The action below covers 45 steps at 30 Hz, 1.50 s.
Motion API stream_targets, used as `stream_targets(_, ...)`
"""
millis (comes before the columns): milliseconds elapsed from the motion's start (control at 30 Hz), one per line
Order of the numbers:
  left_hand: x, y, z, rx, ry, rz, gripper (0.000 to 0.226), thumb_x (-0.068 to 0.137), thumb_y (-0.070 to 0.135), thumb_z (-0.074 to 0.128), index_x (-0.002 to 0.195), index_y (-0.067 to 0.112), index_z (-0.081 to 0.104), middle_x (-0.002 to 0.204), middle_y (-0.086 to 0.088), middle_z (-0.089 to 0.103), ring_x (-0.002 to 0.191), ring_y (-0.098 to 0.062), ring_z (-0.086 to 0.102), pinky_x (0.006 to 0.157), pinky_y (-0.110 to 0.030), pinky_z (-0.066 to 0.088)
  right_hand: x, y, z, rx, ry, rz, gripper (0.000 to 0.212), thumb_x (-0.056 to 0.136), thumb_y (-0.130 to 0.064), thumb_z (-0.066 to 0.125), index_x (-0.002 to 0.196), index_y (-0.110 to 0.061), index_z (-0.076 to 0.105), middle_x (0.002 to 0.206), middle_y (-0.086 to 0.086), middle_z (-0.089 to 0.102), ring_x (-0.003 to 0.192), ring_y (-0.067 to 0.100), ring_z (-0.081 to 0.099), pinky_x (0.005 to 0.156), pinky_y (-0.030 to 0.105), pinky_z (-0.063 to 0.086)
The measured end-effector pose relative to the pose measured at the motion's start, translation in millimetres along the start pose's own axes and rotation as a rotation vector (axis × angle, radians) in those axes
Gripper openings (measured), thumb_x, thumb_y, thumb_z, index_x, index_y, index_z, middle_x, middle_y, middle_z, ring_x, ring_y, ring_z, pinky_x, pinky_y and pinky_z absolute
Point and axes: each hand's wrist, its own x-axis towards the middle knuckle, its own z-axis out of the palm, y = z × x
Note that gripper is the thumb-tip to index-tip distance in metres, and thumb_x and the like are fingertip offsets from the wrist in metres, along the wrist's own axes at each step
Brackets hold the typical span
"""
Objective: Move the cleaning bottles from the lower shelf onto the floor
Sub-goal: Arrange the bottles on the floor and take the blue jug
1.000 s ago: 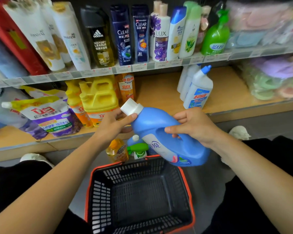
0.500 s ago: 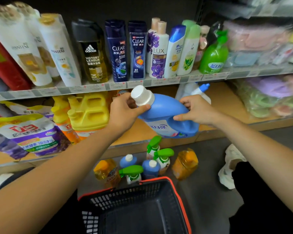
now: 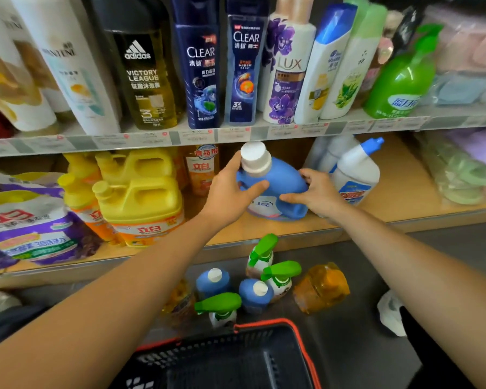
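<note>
— Where is the grip?
— The fingers (image 3: pixel 251 188) of my left hand (image 3: pixel 227 195) curl round the neck of the blue bottle (image 3: pixel 282 183), under its white cap (image 3: pixel 254 158); my right hand (image 3: pixel 319 193) wraps the handle side. It leans on the lower shelf (image 3: pixel 264 229), middle.
— How will it handle?
— Heavy, I think, stiff and smooth. Take neck and handle.

The blue bottle (image 3: pixel 284 179) has its label partly hidden.
</note>
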Motion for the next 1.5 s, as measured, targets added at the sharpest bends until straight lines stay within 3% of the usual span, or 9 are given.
stream_targets(167,-10.4,-9.6,-16.5,0.177,-0.049,-0.094,0.069,0.087,0.027,0.078,0.148,0.019,0.048,0.137,0.001,0.065,0.124,-0.017,0.06,0.104,-0.045,0.05,9.3,9.4,35.3,0.078,0.227,0.114,0.04,0.074,-0.033,0.088,0.088,-0.006,0.062,0.087,0.011,0.069,0.081,0.023,0.063,0.062,0.03,0.047)
stream_targets(467,-51.8,-5.9,-100.9,0.742,0.228,0.117,0.036,0.086,0.029,0.07,0.122,0.02,0.071,0.117,-0.004,0.072,0.111,-0.029,0.061,0.088,-0.038,0.049,15.2,-0.6,77.1,0.09,0.422,0.287,0.049,0.068,-0.054,0.082,0.094,-0.016,0.066,0.096,0.006,0.073,0.086,0.03,0.07,0.076,0.044,0.059)
stream_targets(567,-59.0,-20.6,-121.1,0.871,0.259,-0.025,0.043,0.087,0.037,0.071,0.127,0.022,0.068,0.133,-0.004,0.065,0.126,-0.033,0.051,0.099,-0.048,0.04,8.2,1.7,86.7,0.286,0.348,0.243,0.047,0.075,-0.032,0.085,0.115,-0.018,0.064,0.109,0.004,0.072,0.101,0.025,0.07,0.085,0.042,0.058)
stream_targets(700,-69.2,-39.7,-133.8,0.871,0.229,-0.176,0.052,0.09,0.049,0.066,0.138,0.03,0.058,0.14,-0.007,0.06,0.133,-0.036,0.046,0.106,-0.051,0.031,-5.2,-13.9,102.6,0.388,0.175,0.173,0.098,0.077,-0.019,0.087,0.155,-0.016,0.028,0.143,-0.003,0.053,0.125,0.016,0.058,0.09,0.023,0.048)
stream_targets(767,-71.7,-45.8,-136.9,0.903,0.196,-0.145,0.056,0.09,0.051,0.066,0.142,0.033,0.053,0.142,-0.006,0.059,0.133,-0.035,0.046,0.106,-0.05,0.029,-11.6,-24.0,118.4,0.251,0.253,0.099,0.094,0.078,-0.014,0.086,0.154,-0.01,0.031,0.153,0.006,0.037,0.118,0.021,0.058,0.093,0.029,0.049)
stream_targets(900,-74.2,-53.0,-139.5,0.898,0.17,-0.121,0.064,0.089,0.052,0.066,0.148,0.036,0.046,0.15,-0.004,0.052,0.14,-0.031,0.041,0.111,-0.05,0.024,-9.9,-42.6,143.7,0.1,0.194,-0.011,0.067,0.08,-0.016,0.083,0.139,-0.006,0.052,0.13,0.011,0.057,0.104,0.025,0.063,0.092,0.033,0.053)
stream_targets(1067,-75.2,-59.6,-145.0,0.84,0.149,-0.087,0.067,0.09,0.05,0.068,0.151,0.038,0.042,0.154,0.001,0.048,0.144,-0.027,0.038,0.116,-0.049,0.019,36.2,-63.6,151.8,0.133,-0.018,-0.07,0.089,0.08,-0.016,0.084,0.153,-0.009,0.034,0.152,0.01,0.046,0.134,0.01,0.042,0.095,0.0,0.033)
stream_targets(1233,-74.4,-64.8,-148.4,0.807,0.16,-0.073,0.066,0.09,0.045,0.069,0.15,0.039,0.042,0.153,0.003,0.05,0.144,-0.024,0.038,0.116,-0.046,0.017,86.3,-74.9,166.9,0.175,-0.059,-0.047,0.094,0.072,-0.02,0.089,0.149,-0.019,0.035,0.152,0.004,0.046,0.141,0.023,0.042,0.116,0.048,0.037)
stream_targets(1500,-71.9,-64.3,-134.9,0.781,0.273,-0.097,0.062,0.084,0.036,0.07,0.143,0.037,0.052,0.144,0.006,0.057,0.137,-0.02,0.043,0.113,-0.042,0.016,94.6,-64.5,176.4,0.116,0.104,-0.008,0.072,0.062,-0.039,0.091,0.119,-0.02,0.05,0.112,0.005,0.062,0.102,0.023,0.062,0.09,0.046,0.056)
